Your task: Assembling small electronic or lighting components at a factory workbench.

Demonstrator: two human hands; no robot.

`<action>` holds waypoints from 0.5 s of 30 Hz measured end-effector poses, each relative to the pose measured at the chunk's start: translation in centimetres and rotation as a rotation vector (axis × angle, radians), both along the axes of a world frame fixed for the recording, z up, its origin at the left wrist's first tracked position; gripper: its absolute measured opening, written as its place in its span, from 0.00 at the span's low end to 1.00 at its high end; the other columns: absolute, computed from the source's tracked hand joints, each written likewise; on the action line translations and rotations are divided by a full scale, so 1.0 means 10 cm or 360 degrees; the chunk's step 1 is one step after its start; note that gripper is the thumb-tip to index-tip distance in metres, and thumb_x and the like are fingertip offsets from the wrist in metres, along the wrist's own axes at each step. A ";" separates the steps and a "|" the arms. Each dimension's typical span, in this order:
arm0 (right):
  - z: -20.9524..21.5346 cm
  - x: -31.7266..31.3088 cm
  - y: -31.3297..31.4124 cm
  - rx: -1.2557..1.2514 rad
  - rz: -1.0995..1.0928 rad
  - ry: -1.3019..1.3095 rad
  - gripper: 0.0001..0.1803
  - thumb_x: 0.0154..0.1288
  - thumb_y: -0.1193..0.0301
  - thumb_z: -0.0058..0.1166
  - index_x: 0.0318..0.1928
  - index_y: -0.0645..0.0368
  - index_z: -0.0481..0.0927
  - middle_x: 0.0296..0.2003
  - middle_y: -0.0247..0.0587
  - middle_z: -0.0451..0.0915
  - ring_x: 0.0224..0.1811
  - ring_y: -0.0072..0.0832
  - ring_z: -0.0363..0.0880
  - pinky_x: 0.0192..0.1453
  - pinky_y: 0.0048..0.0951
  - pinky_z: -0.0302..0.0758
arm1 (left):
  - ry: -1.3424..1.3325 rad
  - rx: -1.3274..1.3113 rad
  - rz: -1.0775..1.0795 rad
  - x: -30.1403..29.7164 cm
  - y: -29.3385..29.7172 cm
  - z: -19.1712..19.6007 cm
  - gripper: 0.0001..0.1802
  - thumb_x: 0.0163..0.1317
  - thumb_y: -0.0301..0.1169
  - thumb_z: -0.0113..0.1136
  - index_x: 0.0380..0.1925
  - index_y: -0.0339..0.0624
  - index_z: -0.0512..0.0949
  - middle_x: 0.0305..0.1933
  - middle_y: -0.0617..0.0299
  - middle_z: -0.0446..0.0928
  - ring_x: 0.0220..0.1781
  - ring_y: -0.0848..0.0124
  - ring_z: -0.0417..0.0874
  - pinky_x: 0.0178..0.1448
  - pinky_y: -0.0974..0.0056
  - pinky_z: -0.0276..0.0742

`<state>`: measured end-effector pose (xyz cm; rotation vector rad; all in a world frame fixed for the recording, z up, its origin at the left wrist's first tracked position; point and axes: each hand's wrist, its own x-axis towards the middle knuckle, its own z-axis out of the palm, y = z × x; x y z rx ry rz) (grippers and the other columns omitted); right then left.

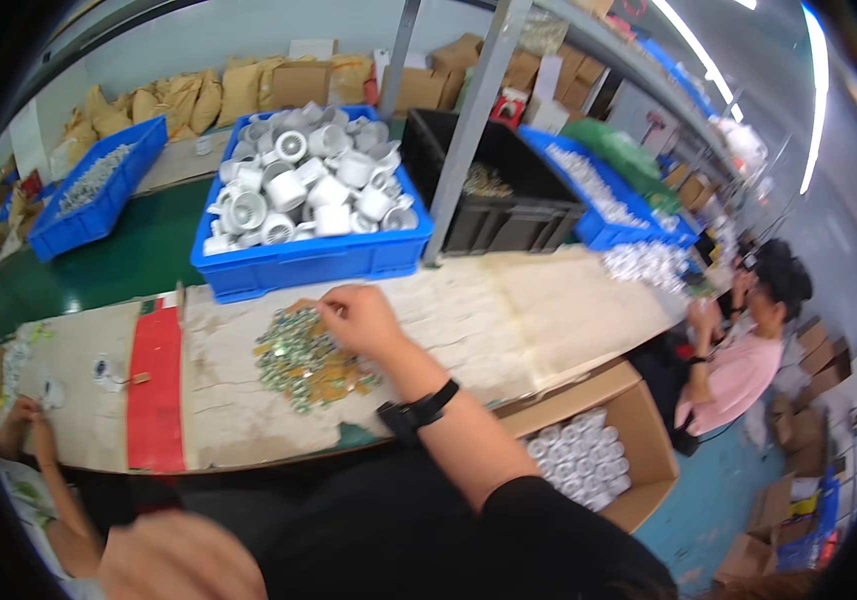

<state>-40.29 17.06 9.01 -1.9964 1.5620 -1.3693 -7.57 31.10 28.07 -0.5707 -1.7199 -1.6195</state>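
My right hand (361,318), with a black watch (419,410) on the wrist, reaches over the bench to the far edge of a pile of small green, silver and yellowish parts (304,360). Its thumb and fingers are pinched together at the pile; whatever lies between them is too small to make out. Low in the view, near my body, is my left hand (184,558), blurred and with its fingers hidden. Just beyond the pile stands a blue crate (314,262) heaped with white cup-shaped fittings (309,185).
A black crate (509,230) sits right of a grey post (474,130). An open carton (654,450) holds white cylindrical parts. Red tape (156,390) crosses the bench. One co-worker's hands (34,412) work at left; another person (739,370) sits at right.
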 end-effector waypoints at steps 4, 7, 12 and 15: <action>-0.01 -0.22 0.14 0.0080 -0.0147 -0.0008 0.10 0.68 0.69 0.66 0.40 0.65 0.89 0.27 0.45 0.86 0.25 0.28 0.82 0.33 0.31 0.77 | 0.0508 0.0075 -0.0035 -0.54 0.17 0.17 0.09 0.73 0.33 0.61 0.45 0.40 0.83 0.44 0.51 0.83 0.35 0.54 0.87 0.35 0.52 0.81; -0.02 -0.23 0.13 0.0154 -0.0153 -0.0026 0.10 0.69 0.69 0.66 0.40 0.66 0.89 0.26 0.45 0.86 0.24 0.26 0.81 0.31 0.30 0.76 | 0.0978 0.0362 0.0419 -0.65 0.51 -0.06 0.07 0.74 0.29 0.57 0.44 0.41 0.83 0.48 0.49 0.83 0.31 0.58 0.84 0.32 0.55 0.76; -0.01 -0.16 0.14 0.0125 -0.0085 -0.0020 0.10 0.69 0.69 0.66 0.40 0.65 0.89 0.23 0.41 0.84 0.22 0.23 0.78 0.29 0.28 0.73 | 0.0696 0.0514 0.0178 -0.58 0.47 0.03 0.08 0.75 0.30 0.57 0.42 0.39 0.83 0.44 0.50 0.83 0.29 0.57 0.84 0.32 0.56 0.77; -0.02 -0.23 0.17 0.0210 -0.0118 -0.0011 0.12 0.68 0.66 0.65 0.39 0.64 0.89 0.28 0.51 0.86 0.28 0.40 0.84 0.36 0.38 0.79 | 0.0714 0.0748 0.0270 -0.66 0.55 0.02 0.09 0.76 0.30 0.56 0.41 0.38 0.83 0.43 0.50 0.84 0.30 0.57 0.84 0.32 0.56 0.77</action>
